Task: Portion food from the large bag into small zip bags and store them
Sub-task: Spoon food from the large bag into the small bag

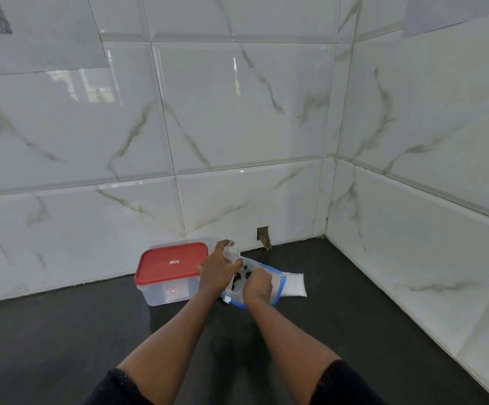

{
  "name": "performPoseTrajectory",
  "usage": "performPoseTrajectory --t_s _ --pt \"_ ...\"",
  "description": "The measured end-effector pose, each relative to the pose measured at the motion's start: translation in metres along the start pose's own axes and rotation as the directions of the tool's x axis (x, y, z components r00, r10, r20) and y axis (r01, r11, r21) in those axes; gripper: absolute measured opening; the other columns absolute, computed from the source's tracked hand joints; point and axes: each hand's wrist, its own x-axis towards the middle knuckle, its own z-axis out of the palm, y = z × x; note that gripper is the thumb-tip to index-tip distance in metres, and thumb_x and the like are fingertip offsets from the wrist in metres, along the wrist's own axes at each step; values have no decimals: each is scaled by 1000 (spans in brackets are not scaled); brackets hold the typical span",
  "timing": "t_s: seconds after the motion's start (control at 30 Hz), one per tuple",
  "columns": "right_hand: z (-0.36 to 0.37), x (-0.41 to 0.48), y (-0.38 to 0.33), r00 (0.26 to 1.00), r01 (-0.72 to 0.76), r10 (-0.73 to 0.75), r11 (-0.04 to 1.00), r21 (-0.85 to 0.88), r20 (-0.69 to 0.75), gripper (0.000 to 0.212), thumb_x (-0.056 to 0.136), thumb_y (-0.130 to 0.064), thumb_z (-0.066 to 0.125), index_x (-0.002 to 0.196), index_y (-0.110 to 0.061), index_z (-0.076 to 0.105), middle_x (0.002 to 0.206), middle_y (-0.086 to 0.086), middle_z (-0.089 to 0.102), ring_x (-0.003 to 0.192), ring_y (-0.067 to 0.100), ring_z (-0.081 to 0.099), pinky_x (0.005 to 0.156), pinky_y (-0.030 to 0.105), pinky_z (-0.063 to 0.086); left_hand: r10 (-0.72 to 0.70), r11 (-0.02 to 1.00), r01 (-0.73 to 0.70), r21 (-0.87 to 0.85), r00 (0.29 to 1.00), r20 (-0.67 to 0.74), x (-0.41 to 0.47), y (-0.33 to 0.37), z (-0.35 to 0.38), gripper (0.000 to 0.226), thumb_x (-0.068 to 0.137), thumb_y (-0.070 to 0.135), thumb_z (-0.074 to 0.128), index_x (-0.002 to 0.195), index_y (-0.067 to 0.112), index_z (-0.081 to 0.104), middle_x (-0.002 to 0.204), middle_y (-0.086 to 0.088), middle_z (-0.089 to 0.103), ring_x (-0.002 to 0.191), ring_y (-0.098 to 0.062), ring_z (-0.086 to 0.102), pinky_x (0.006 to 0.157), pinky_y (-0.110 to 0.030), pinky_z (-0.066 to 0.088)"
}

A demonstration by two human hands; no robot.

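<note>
A large clear bag with a blue zip edge (278,283) lies on the dark counter, with dark food pieces (242,276) showing inside it. My right hand (257,286) reaches into the bag's mouth; whether its fingers hold food is hidden. My left hand (218,268) holds a small clear zip bag (233,251) upright just above the large bag's far end. A flat stack of small white bags (294,285) lies under the large bag's right side.
A clear plastic box with a red lid (171,261) stands shut just left of my hands, against the tiled back wall. A second tiled wall (412,229) closes the right side. The dark counter (62,331) stretches toward me.
</note>
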Motion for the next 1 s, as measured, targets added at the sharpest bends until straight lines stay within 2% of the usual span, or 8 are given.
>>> performPoseTrajectory --t_s 0.1,0.2,0.33,0.47,0.6,0.77,0.87,1.0 --pt "7 6 4 984 -178 170 956 233 54 35 100 -25 35 124 -7 53 90 6 57 81 17 52 65 25 40 41 996 -43 84 999 34 1 0 -4 48 83 29 65 126 28 44 109 5 60 103 -19 57 101 -38 26" --pt "13 16 4 987 -148 133 969 200 87 39 101 -24 32 128 -2 52 99 6 52 88 15 44 64 14 39 69 993 -72 93 997 35 7 2 -7 48 82 26 66 125 28 46 112 3 63 100 -18 59 99 -35 25" --pt "17 16 10 994 -102 86 961 259 73 38 101 -22 34 126 -1 52 122 16 58 91 22 49 86 31 46 82 994 -85 74 996 42 10 -4 -7 48 81 25 67 124 28 47 109 4 64 98 -16 59 101 -37 27" --pt "28 16 14 954 -298 266 816 496 135 31 97 -22 41 121 -10 55 102 7 60 80 10 53 61 20 41 75 994 -77 75 997 35 10 -7 -8 49 80 24 67 124 27 47 108 6 62 99 -17 59 101 -36 27" --pt "29 22 14 968 -237 241 791 564 68 26 98 -20 38 105 -9 61 96 6 62 83 12 55 72 24 49 93 995 -93 42 996 15 10 -5 -12 48 78 24 69 122 28 49 97 12 57 90 -12 57 99 -37 28" --pt "18 29 10 991 -133 128 945 300 38 21 99 -15 36 103 -12 57 81 1 47 83 16 41 53 12 29 109 993 -110 51 994 34 12 -9 -14 49 77 24 69 122 28 49 98 13 57 92 -12 57 99 -37 29" --pt "24 35 18 994 -69 70 997 -19 78 25 100 -20 34 97 -11 57 84 2 51 82 15 47 69 22 39 110 991 -113 70 993 40 13 -10 -14 49 79 25 69 123 28 47 100 14 54 94 -12 56 94 -32 24" --pt "22 37 28 980 153 -118 964 -219 161 36 101 -16 31 121 2 54 92 2 41 88 16 38 73 25 37 91 993 -93 69 995 30 12 -10 -13 48 80 26 68 123 29 47 98 12 56 90 -11 56 91 -29 20"
